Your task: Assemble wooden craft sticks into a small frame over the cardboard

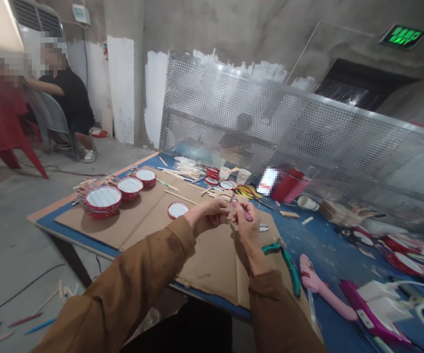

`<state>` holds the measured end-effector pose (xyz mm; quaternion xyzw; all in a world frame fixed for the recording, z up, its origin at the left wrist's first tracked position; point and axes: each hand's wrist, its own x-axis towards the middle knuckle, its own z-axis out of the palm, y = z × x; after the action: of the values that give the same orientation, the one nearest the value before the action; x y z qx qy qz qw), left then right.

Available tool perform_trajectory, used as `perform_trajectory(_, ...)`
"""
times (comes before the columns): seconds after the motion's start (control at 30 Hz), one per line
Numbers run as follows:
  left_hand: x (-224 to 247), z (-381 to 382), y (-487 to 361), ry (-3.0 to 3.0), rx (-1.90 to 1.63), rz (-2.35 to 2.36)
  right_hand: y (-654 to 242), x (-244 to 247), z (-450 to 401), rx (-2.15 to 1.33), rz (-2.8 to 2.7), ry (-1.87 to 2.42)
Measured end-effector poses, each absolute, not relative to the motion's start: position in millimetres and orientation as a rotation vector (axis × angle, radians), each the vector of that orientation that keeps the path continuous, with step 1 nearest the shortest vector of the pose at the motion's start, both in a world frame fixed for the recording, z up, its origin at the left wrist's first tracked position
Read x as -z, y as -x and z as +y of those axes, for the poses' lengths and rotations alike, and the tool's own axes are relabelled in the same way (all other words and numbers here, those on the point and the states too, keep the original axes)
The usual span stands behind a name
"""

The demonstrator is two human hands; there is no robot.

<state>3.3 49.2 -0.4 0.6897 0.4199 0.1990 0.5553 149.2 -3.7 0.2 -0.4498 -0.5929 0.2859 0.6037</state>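
Note:
Over the cardboard, my two hands meet closely. My right hand (247, 223) is closed around a pink utility knife (248, 215), its narrow end pointing up and toward the other hand. My left hand (216, 212) pinches with thumb and fingers; whatever small piece lies in the pinch is hidden. Left of it, a small red-rimmed disc with a white face (178, 210) lies on the cardboard sheet (212, 267). Thin wooden sticks (180, 197) are just beyond my hands. Two silvery pen-like pieces (263, 227) lie by my right wrist.
Red drum-like pieces (103, 198) stand on the left. Green-handled pliers (289, 267), a pink glue gun (317, 287) and a purple power strip (372, 311) lie at right. A phone (268, 181) and red bottle (287, 185) stand before a perforated metal screen (204, 103). A person (68, 90) sits far left.

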Motion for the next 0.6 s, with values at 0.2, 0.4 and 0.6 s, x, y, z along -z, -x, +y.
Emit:
perform_trajectory(0.2,2.9,50.0,-3.0,-1.614,-0.496,0.989,-153.2,3.3,-0.9,-0.675,-1.368,1.06)
perform_trajectory(0.4,0.1,47.0,-2.4,-1.604,-0.502,0.984,-149.3,-0.9,-3.5,-0.67,-1.363,1.052)
perform_trajectory(0.6,1.8,49.1,-2.4,-1.621,-0.493,0.995,-150.7,-0.7,-4.9,-0.672,-1.361,1.067)
